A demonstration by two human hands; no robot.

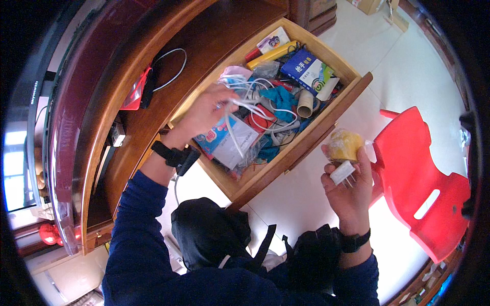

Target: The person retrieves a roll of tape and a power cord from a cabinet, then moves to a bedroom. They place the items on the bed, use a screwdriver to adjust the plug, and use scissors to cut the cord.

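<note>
My left hand reaches into an open wooden drawer and grips white cables that trail over the clutter. My right hand is held outside the drawer, over the floor. It holds a white plug adapter with metal prongs and a yellow object in clear plastic. Both wrists wear black bands. The drawer is full of things: a blue box, a yellow bar, a cardboard tube, teal cloth and packets.
The drawer belongs to a dark wooden desk with a black cable and a red item on top. A red plastic chair stands at the right on the white tile floor. A monitor sits at far left.
</note>
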